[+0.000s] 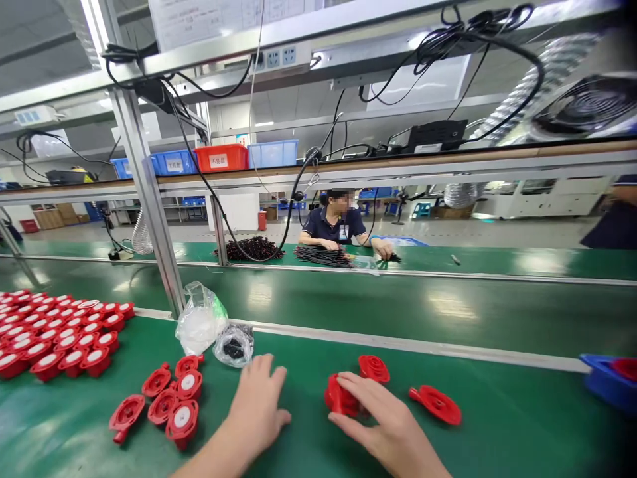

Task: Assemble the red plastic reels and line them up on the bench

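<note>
My left hand (259,403) hovers over the green table with its fingers spread and nothing in them. To its right, my right hand (381,418) has its thumb and fingers around a red plastic part (338,396). Just behind that hand lies a round red part (373,368), and a flat red part with a stub (438,405) rests to the right. Left of my left hand is a loose group of several red housings (163,405), some with white discs.
Many red housings with white discs (54,332) cover the far left. Clear plastic bags (199,322) stand by the metal post (149,199). A blue bin (610,385) is at the right edge. Across the line, a person (334,222) handles black wires (323,256).
</note>
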Motion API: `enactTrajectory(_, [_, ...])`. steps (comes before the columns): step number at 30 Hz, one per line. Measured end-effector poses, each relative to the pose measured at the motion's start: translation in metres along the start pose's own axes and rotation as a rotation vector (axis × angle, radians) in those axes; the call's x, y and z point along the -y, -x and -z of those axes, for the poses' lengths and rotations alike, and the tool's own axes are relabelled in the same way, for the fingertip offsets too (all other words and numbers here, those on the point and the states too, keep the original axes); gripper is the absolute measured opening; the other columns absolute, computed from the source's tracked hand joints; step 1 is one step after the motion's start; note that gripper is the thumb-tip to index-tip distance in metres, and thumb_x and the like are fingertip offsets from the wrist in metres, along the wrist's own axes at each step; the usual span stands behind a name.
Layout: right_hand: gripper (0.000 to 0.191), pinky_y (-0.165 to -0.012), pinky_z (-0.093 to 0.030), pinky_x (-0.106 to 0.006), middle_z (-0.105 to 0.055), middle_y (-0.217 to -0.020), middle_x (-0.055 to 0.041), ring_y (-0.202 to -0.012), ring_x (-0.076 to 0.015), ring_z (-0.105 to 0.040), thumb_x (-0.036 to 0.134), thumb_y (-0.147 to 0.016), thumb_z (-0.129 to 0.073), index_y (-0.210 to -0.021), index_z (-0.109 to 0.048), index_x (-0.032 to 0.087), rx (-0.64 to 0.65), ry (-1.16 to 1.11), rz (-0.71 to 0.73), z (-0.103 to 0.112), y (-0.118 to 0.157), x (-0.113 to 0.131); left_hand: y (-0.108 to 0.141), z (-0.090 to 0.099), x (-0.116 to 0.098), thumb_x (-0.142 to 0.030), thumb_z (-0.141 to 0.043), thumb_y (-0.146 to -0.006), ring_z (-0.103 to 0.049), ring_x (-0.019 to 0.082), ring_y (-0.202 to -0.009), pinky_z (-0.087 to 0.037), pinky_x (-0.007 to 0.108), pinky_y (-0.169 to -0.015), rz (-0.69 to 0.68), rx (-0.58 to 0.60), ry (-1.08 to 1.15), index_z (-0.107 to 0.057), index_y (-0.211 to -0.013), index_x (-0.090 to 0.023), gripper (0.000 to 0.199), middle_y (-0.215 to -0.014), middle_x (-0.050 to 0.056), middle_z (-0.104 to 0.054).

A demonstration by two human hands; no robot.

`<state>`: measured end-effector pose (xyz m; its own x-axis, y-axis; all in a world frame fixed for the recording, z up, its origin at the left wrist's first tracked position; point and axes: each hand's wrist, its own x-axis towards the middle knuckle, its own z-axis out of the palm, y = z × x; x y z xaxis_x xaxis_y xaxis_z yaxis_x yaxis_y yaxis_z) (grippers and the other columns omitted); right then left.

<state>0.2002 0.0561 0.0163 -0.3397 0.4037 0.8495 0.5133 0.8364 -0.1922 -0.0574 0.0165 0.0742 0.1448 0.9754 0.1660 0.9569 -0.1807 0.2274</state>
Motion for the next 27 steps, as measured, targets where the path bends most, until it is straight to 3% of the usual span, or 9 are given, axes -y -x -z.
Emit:
enactTrajectory(4, [0.045,-0.095,-0.063,-0.039,-0.072,-0.129,-0.0087,-0.114,-0.0304,-0.071,0.042,-0.086,-0.08,-0.127,-0.072,0.025,0.204,0.118,-0.189,0.002,-0.002,-0.013,0.002,0.034,0.033,-0.024,-0.075,-0.083,-0.051,0.044,-0.131,-0.043,0.065,-0.106,0.32,-0.085,-0.345,-0.061,-0.136,-0.016,0.056,-0.14,0.023,-0.055])
enactTrajectory(8, [0.045,-0.103,-0.055,-0.044,-0.066,-0.138,-0.0114,-0.128,-0.033,-0.061,0.05,-0.094,-0.066,-0.13,-0.07,0.023,0.214,0.313,-0.465,0.039,-0.014,-0.029,0.002,0.04,0.08,-0.021,-0.063,-0.09,-0.06,0.045,-0.119,-0.055,0.058,-0.086,0.506,0.085,-0.363,-0.058,-0.138,-0.013,0.049,-0.132,0.026,-0.057])
enactTrajectory(11, [0.053,-0.103,-0.051,-0.047,-0.061,-0.141,-0.0171,-0.134,-0.0369,-0.051,0.052,-0.098,-0.056,-0.136,-0.065,0.016,0.352,0.471,-0.79,0.077,-0.019,-0.043,0.0,0.032,0.089,-0.002,-0.053,-0.086,-0.067,0.039,-0.111,-0.057,0.048,-0.086,0.377,0.153,-0.41,-0.056,-0.14,-0.008,0.054,-0.122,0.026,-0.062])
enactTrajectory(14, [0.068,-0.097,-0.05,-0.047,-0.056,-0.141,-0.0242,-0.134,-0.0422,-0.048,0.049,-0.091,-0.066,-0.145,-0.054,0.009,0.616,0.49,-1.01,0.098,-0.018,-0.052,0.003,0.013,0.061,0.01,-0.036,-0.083,-0.067,0.036,-0.111,-0.058,0.044,-0.081,0.216,0.109,-0.469,-0.061,-0.135,-0.01,0.06,-0.123,0.024,-0.064])
enactTrajectory(16, [0.058,-0.09,-0.049,-0.044,-0.06,-0.133,-0.0235,-0.123,-0.0404,-0.057,0.04,-0.089,-0.069,-0.137,-0.058,0.01,0.713,0.455,-1.015,0.099,-0.016,-0.052,0.007,-0.008,0.031,0.011,-0.028,-0.084,-0.065,0.034,-0.116,-0.058,0.047,-0.083,0.083,0.035,-0.443,-0.065,-0.128,-0.015,0.063,-0.127,0.022,-0.065])
enactTrajectory(19, [0.028,-0.077,-0.045,-0.038,-0.069,-0.109,-0.0166,-0.098,-0.0329,-0.066,0.028,-0.088,-0.063,-0.112,-0.067,0.014,0.762,0.406,-0.954,0.09,-0.015,-0.039,0.011,-0.044,-0.005,0.005,-0.04,-0.085,-0.059,0.035,-0.123,-0.052,0.054,-0.098,-0.203,-0.054,-0.315,-0.07,-0.12,-0.018,0.051,-0.131,0.017,-0.067])
enactTrajectory(22, [0.023,-0.068,-0.039,-0.034,-0.071,-0.096,-0.0112,-0.087,-0.0288,-0.065,0.03,-0.079,-0.068,-0.099,-0.067,0.017,0.811,0.332,-0.874,0.077,-0.017,-0.013,0.008,-0.072,-0.017,0.0,-0.055,-0.083,-0.057,0.033,-0.125,-0.048,0.05,-0.104,-0.474,-0.124,-0.074,-0.068,-0.123,-0.023,0.048,-0.137,0.014,-0.065])
enactTrajectory(24, [0.034,-0.065,-0.036,-0.031,-0.071,-0.093,-0.0066,-0.082,-0.0254,-0.063,0.034,-0.07,-0.074,-0.1,-0.067,0.02,0.84,0.164,-0.818,0.068,-0.02,0.004,0.004,-0.079,-0.014,0.003,-0.061,-0.075,-0.052,0.032,-0.131,-0.045,0.049,-0.109,-0.526,-0.115,0.103,-0.064,-0.13,-0.027,0.062,-0.146,0.011,-0.059])
enactTrajectory(27, [0.047,-0.067,-0.039,-0.028,-0.068,-0.091,-0.0015,-0.079,-0.0195,-0.059,0.032,-0.064,-0.078,-0.109,-0.069,0.021,0.818,-0.256,-0.804,0.053,-0.025,0.021,-0.001,-0.073,-0.006,0.0,-0.075,-0.061,-0.038,0.033,-0.143,-0.035,0.051,-0.12,-0.375,0.008,0.417,-0.053,-0.143,-0.029,0.089,-0.155,0.011,-0.046])
